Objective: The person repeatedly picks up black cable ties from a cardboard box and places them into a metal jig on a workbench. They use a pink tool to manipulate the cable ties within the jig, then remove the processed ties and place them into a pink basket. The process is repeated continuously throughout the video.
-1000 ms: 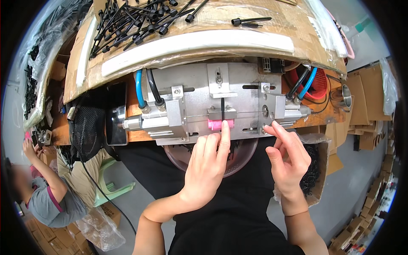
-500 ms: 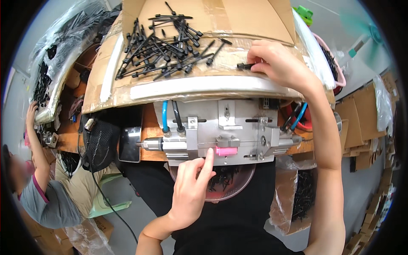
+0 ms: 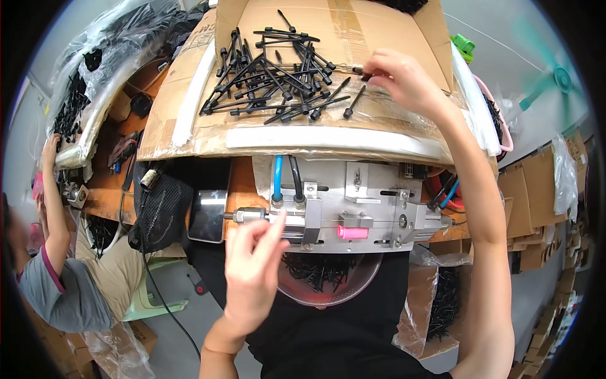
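My right hand [image 3: 405,82] is closed in a pinch over the cardboard, on a black rod with a thick end [image 3: 358,69]; the fingers hide most of it. To its left lies a loose pile of black rods [image 3: 278,79] with thick ends. My left hand [image 3: 252,271] has its index finger stretched out and the others partly curled, with nothing seen in it. That fingertip is over or beside the left cylinder of a metal fixture [image 3: 328,237]; I cannot tell if they touch. A pink piece [image 3: 352,232] sits at the fixture's front, below a small metal block [image 3: 356,220].
A bowl of black rods [image 3: 372,278] sits below the fixture. Blue [image 3: 278,178] and black hoses rise from the fixture. A phone-like dark screen [image 3: 208,215] and a black mesh bag [image 3: 161,211] lie left. Another person [image 3: 69,297] works at far left. A plastic-lined box [image 3: 420,309] stands right.
My left hand has moved left, from beside the pink piece to the left cylinder. My right hand has risen slightly, still pinching a black rod. The whole view has shifted a little.
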The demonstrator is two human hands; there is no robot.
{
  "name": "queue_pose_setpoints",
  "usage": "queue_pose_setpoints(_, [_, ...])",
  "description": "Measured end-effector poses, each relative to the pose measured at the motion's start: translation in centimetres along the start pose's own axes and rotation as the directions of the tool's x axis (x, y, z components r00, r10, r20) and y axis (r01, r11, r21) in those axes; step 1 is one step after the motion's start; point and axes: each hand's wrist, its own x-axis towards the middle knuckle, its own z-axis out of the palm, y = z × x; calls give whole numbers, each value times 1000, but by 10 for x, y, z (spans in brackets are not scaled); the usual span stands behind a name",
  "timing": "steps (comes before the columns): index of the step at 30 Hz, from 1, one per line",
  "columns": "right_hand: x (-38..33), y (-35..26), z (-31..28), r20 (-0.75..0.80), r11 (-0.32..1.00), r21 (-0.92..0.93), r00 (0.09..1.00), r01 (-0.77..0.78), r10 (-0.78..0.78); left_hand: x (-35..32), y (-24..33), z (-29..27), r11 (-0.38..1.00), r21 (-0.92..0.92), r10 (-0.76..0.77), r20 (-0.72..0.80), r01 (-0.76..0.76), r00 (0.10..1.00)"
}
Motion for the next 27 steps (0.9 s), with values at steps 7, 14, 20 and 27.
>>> queue_pose_setpoints(7, [-6,-13,0,118,969,-54,965,241,-233,153,-72,-7,971,202,147,-104,-124,984])
queue_pose_setpoints(14, [-92,52,-96,-201,965,-259,980,-40,-13,186,-36,38,898,415,-6,344,-146,939])
queue_pose_setpoints(20, [-198,218,-179,-416,442,-563,702,-698,578,204,29,110,908,378,58,316,-182,947])
queue_pose_setpoints(27, [-173,263,-163,-427,646,-482,802,-592,417,231,33,57,919,173,242,460,-353,855])
